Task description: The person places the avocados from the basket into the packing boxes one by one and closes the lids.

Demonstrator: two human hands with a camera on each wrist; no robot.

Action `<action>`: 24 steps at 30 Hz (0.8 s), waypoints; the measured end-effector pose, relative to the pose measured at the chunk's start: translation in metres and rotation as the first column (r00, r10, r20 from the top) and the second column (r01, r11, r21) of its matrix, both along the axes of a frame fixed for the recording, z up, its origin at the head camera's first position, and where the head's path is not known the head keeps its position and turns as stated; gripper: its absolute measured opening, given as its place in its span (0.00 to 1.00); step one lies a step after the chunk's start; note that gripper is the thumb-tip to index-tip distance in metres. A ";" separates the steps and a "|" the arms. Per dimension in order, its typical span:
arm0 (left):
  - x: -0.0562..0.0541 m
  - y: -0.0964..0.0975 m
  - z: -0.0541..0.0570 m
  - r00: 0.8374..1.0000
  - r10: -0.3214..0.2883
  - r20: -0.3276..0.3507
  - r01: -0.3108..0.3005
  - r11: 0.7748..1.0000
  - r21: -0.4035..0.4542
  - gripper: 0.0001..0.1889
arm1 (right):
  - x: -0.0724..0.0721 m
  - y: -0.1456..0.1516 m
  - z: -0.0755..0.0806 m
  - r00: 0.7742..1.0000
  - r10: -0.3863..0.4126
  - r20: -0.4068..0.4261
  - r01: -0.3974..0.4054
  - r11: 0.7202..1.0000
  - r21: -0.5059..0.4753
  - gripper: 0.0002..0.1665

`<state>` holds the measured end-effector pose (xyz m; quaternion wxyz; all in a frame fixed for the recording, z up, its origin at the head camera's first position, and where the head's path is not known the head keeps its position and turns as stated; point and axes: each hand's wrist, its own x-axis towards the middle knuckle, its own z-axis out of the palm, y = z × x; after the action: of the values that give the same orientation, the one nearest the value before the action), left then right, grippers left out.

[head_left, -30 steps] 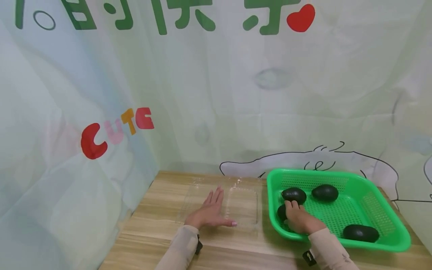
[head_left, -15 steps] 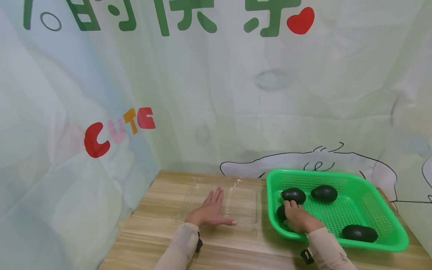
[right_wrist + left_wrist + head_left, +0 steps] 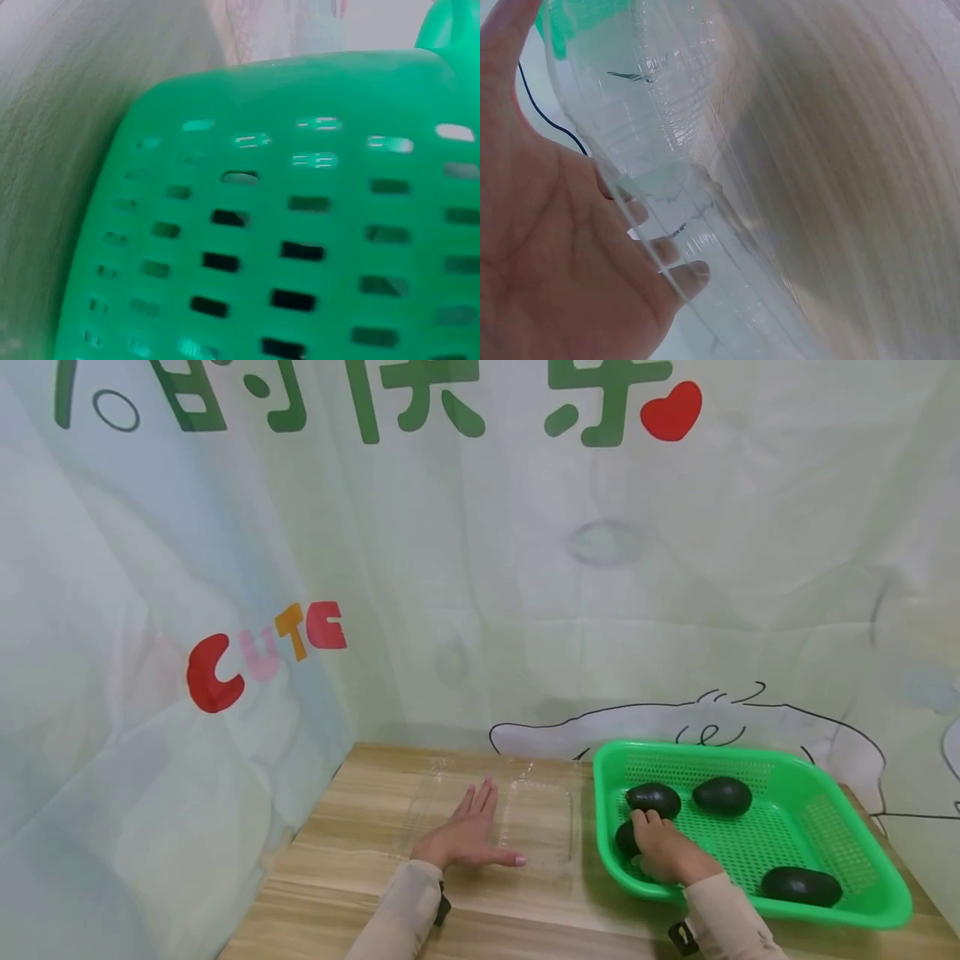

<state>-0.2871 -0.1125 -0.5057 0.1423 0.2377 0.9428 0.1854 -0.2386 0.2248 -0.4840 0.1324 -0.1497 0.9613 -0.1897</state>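
Observation:
My left hand (image 3: 468, 842) lies with straight, spread fingers over a clear plastic clamshell container (image 3: 536, 818) on the table. In the left wrist view its fingers pass behind the container's transparent wall (image 3: 727, 270), thumb raised toward the top left. My right hand (image 3: 667, 850) reaches into a green plastic basket (image 3: 892, 893), fingers curled over a dark avocado (image 3: 626, 837) by the near left corner and mostly covering it. Just behind that hand lies a second avocado (image 3: 654, 799). Only the basket's slotted outer wall (image 3: 337, 217) shows in the right wrist view, so the hand is hidden there.
Two more avocados lie in the basket, one toward the back (image 3: 722, 797) and another at the near right (image 3: 801, 886). Behind the wooden table (image 3: 322, 885) hangs a printed cloth backdrop (image 3: 465, 568), which also runs along the left side.

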 end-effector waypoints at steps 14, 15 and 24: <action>0.002 0.000 -0.001 1.000 0.020 0.012 -0.021 1.000 0.017 0.69 | -0.001 0.001 -0.007 0.999 -0.026 0.026 0.026 1.000 0.015 0.38; 0.002 0.000 -0.001 1.000 0.018 0.008 -0.018 1.000 0.016 0.69 | -0.001 0.001 -0.007 0.999 -0.034 0.035 0.033 0.999 0.013 0.38; 0.002 0.001 -0.001 1.000 0.010 -0.016 -0.010 1.000 0.007 0.69 | -0.001 0.001 -0.007 0.999 -0.033 0.016 0.033 0.999 0.001 0.39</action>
<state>-0.2852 -0.1116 -0.5066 0.1330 0.2349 0.9445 0.1873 -0.2393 0.2255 -0.4915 0.1369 -0.1320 0.9626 -0.1929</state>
